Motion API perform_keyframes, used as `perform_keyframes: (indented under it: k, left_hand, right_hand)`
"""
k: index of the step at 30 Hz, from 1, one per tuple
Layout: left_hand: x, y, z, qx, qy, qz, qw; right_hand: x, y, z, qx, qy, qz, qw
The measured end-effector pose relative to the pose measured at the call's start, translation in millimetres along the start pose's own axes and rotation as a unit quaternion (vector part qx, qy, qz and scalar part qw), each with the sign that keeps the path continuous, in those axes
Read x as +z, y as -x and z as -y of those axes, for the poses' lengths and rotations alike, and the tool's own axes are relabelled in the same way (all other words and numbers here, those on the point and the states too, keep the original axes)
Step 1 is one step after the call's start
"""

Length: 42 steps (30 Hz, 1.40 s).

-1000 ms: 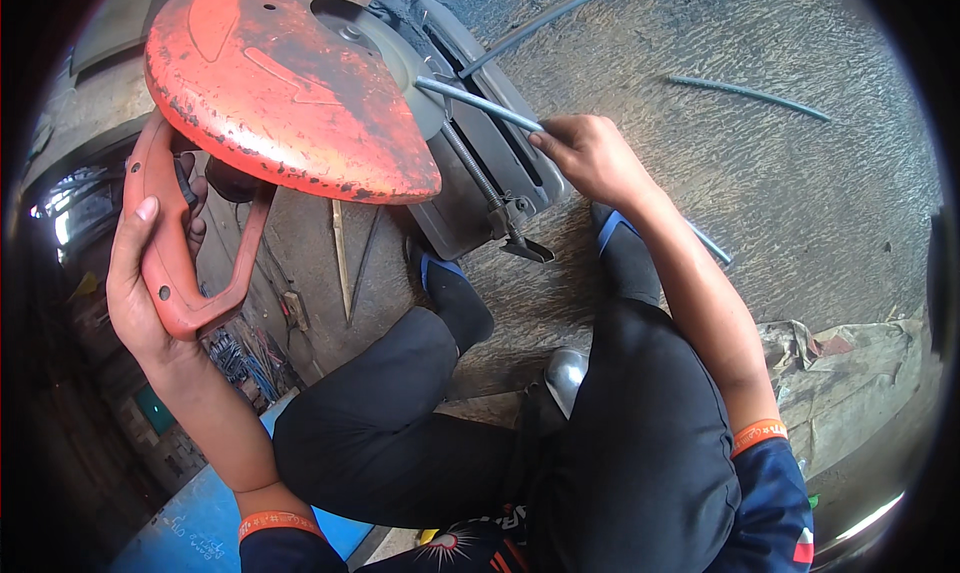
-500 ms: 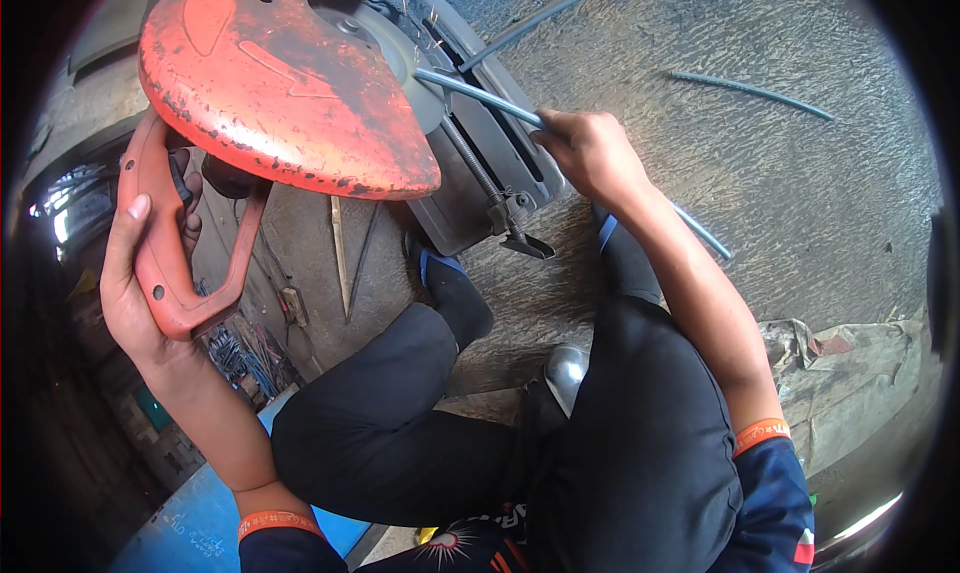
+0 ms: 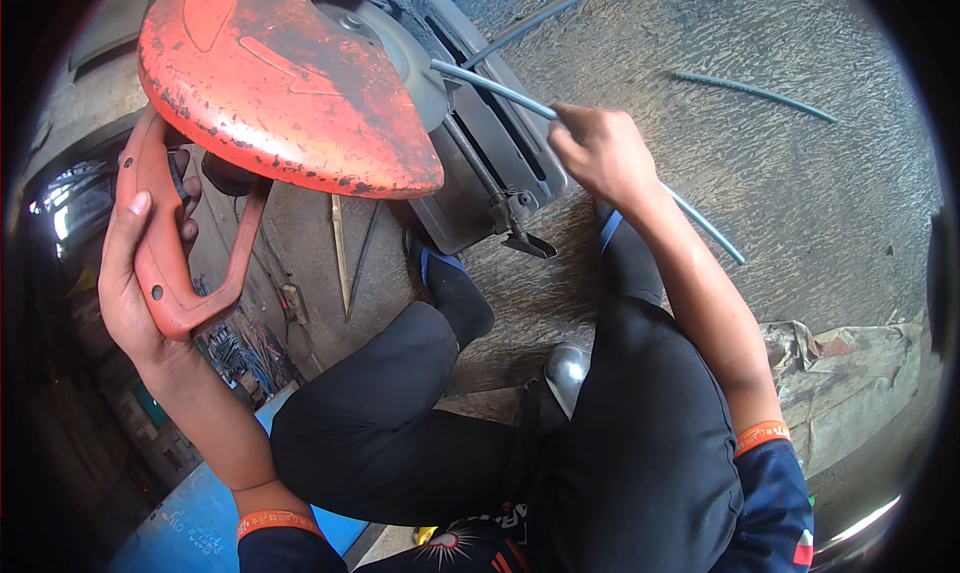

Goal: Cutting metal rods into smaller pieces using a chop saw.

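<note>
My left hand (image 3: 135, 273) is wrapped round the red D-shaped handle (image 3: 165, 283) of a cut-off saw, with the fingers behind its trigger side. The saw's worn red guard (image 3: 290, 93) covers much of a grey abrasive disc (image 3: 412, 68). In my right hand (image 3: 605, 153) is a thin grey metal rod (image 3: 500, 91). One end of the rod lies at the disc's face; whether it touches cannot be made out. Its other end (image 3: 705, 223) sticks out past my right wrist. Below the disc are the saw's dark base (image 3: 450, 218) and a threaded clamp screw (image 3: 475, 163).
A short cut rod (image 3: 755, 95) lies on the rough floor at the right. Another long rod (image 3: 560, 13) curves behind the saw. My feet straddle the space before the base, near a shiny metal dome (image 3: 567, 373). Crumpled cloth (image 3: 800, 343) lies at right, a blue surface (image 3: 200, 523) at lower left.
My right hand has shifted the rod slightly to the right, its end drawn back a little along the disc. Small sparks near the disc are gone. My left hand stays on the handle.
</note>
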<state>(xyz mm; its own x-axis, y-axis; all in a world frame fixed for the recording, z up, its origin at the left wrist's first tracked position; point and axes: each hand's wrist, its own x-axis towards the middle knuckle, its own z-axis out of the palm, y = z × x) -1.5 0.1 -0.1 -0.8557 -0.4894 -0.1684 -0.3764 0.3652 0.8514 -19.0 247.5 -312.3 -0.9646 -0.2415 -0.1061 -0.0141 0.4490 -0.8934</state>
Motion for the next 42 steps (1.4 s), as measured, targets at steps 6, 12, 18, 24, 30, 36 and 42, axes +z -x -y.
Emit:
perform_keyframes:
  k: [6, 12, 18, 24, 30, 36, 42]
  left_hand:
    - [-1.8, 0.8, 2.4, 0.013, -0.023, -0.001, 1.000]
    - [-3.6, 1.4, 1.1, -0.013, 0.009, -0.021, 1.000]
    - [-3.5, 2.8, 0.7, -0.010, 0.017, -0.010, 1.000]
    - [-4.5, 1.8, 1.1, -0.016, 0.014, -0.019, 1.000]
    - [-7.7, 0.0, 2.6, -0.011, 0.015, -0.023, 1.000]
    - [-6.2, 0.5, 2.1, -0.015, 0.016, -0.008, 1.000]
    - [-4.8, 1.2, 1.8, -0.009, 0.009, -0.005, 1.000]
  right_hand:
    - [-9.6, -6.1, 0.5, 0.064, -0.088, 0.106, 0.988]
    - [-0.5, -1.1, 0.0, 0.059, -0.138, 0.173, 0.973]
    - [5.2, -0.5, 1.9, 0.057, -0.145, 0.194, 0.969]
    - [3.7, -0.9, 4.9, 0.052, -0.137, 0.184, 0.972]
    - [4.6, -0.2, 5.7, 0.046, -0.135, 0.177, 0.974]
    - [6.2, 1.4, 3.9, 0.037, -0.134, 0.176, 0.975]
    - [6.0, 1.2, 4.6, 0.034, -0.131, 0.170, 0.976]
